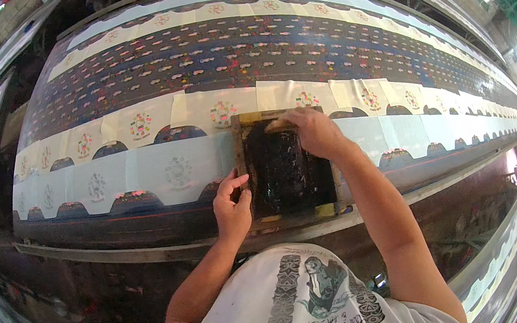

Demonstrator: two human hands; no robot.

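A screen-printing frame [238, 144] with a dark, ink-covered mesh lies on the long printing table, over one of the light blue fabric pieces. My left hand [233, 205] is at its left side, fingers curled against the edge. At the far end of the mesh, my right hand [320, 130] grips a squeegee [280, 125] with a light wooden handle. My palm and fingers cover part of the handle, and its blade is hard to make out. Left of the frame, a light blue piece [180, 172] bears a faint round print.
Cream fabric pieces [142, 126] with coloured prints lie in a row just beyond the blue ones. Farther back, the dark tabletop [186, 57] carries rows of small marks. A rail [150, 248] runs along the near table edge. More long tables [504, 257] stand on either side.
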